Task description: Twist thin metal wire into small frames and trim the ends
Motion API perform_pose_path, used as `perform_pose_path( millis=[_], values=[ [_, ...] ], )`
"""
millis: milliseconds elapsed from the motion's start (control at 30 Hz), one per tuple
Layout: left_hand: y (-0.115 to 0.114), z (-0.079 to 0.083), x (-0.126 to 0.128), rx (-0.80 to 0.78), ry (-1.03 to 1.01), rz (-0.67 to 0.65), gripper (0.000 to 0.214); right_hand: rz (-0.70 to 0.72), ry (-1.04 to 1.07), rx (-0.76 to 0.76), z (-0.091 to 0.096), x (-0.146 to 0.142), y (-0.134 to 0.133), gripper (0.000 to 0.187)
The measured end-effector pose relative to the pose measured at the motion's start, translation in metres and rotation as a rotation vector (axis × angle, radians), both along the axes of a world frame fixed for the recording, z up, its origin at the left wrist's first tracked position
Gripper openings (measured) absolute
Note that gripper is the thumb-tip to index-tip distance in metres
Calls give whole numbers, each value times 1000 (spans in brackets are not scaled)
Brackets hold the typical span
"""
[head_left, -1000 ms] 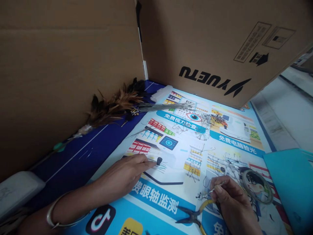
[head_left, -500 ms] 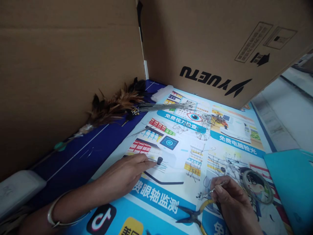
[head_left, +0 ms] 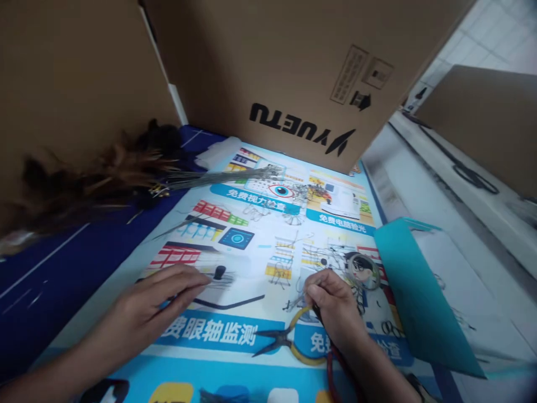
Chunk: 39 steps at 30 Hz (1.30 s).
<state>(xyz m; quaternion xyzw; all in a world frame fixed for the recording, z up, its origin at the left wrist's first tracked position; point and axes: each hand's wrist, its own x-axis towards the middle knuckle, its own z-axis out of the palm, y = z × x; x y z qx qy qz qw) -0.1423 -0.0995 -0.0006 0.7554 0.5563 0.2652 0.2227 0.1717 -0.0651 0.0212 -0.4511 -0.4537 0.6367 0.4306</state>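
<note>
My left hand (head_left: 168, 296) reaches over the printed sheet, thumb and fingertips drawn together beside short thin wires (head_left: 226, 278). Whatever may be between those fingertips is too fine to make out. In the pinch of my right hand (head_left: 335, 305) is a small bent wire piece (head_left: 298, 299), its end sticking out to the left. Just below lie pliers with yellow handles (head_left: 300, 355), dark jaws spread and pointing left. Part of another tool with red handles (head_left: 331, 375) shows under my right wrist.
Cardboard panels (head_left: 293, 73) wall in the back and left. A bundle of long wires (head_left: 226, 177) and brown feathers (head_left: 126, 162) lie at the back left. Loose bent wires (head_left: 279, 263), a wire coil (head_left: 363, 270) and a teal folder (head_left: 419, 296) are around the right side.
The view has swung to the right, so the things appear further left and more of the folder shows. My left hand stays by the short wires; my right still pinches the wire piece.
</note>
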Motion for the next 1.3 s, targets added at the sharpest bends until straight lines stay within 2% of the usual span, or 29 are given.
perform_pose_path(
  millis=[133,333,433,567,733,900,1300],
  values=[
    [1,22,26,-136,-74,-73,19,8,59,22,10,4,-5,9],
    [19,60,103,-424,-302,-308,26,38,83,39,23,8,-14,12],
    [28,63,139,-548,-422,-443,26,10,87,66,25,12,-15,12],
    [37,52,167,-670,-639,-380,28,-107,92,104,23,18,-11,11],
    [43,35,176,-752,-806,-270,24,-156,59,125,22,20,-5,8],
    [40,25,174,-803,-942,-267,26,-139,21,132,22,17,-4,6],
    [23,28,178,-771,-960,-207,34,-197,-48,157,25,13,-10,16]
  ],
)
